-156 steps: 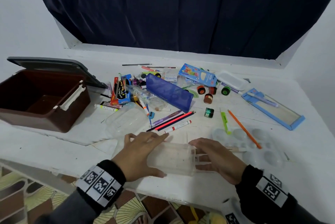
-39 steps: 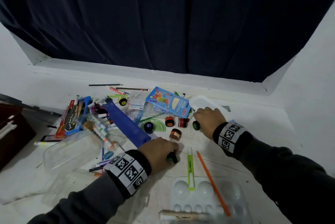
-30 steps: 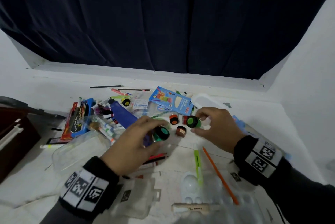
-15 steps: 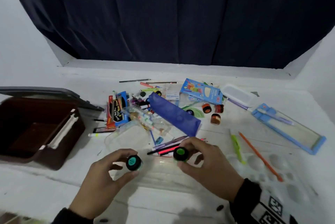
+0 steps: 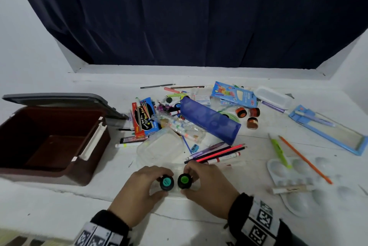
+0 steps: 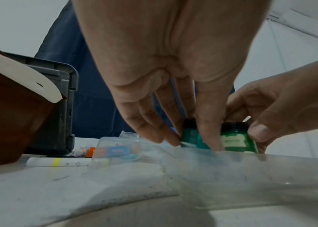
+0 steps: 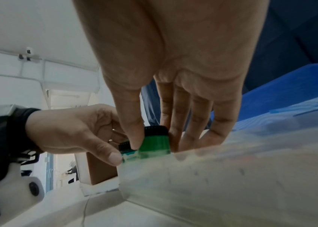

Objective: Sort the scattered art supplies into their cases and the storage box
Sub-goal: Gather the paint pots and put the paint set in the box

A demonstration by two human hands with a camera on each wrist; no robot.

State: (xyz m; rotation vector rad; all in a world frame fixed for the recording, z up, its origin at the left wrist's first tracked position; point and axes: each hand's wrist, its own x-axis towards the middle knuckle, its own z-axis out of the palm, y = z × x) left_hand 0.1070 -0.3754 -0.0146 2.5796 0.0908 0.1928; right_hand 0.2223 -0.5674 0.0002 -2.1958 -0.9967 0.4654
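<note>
Watching head view: my left hand [image 5: 137, 192] is pinching the teal paint jar [image 5: 166, 182], my right hand [image 5: 209, 186] the green paint jar [image 5: 184, 180], side by side over the clear case [image 5: 175, 193] | left wrist: fingers [image 6: 206, 132] are curling round teal jar at case rim | right wrist: thumb and fingers are gripping green jar above case wall.

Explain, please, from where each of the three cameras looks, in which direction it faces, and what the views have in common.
Head: worn on the head, facing forward and down at the table; shows the left hand and right hand, each holding a jar, and both wristbands.
Left wrist: under the left palm, looking along the fingers at the teal paint jar; the right hand enters from the right.
Right wrist: under the right palm, looking along the fingers at the green paint jar; the left hand enters from the left.
Shared: all views show both jars side by side at the clear case.
</note>
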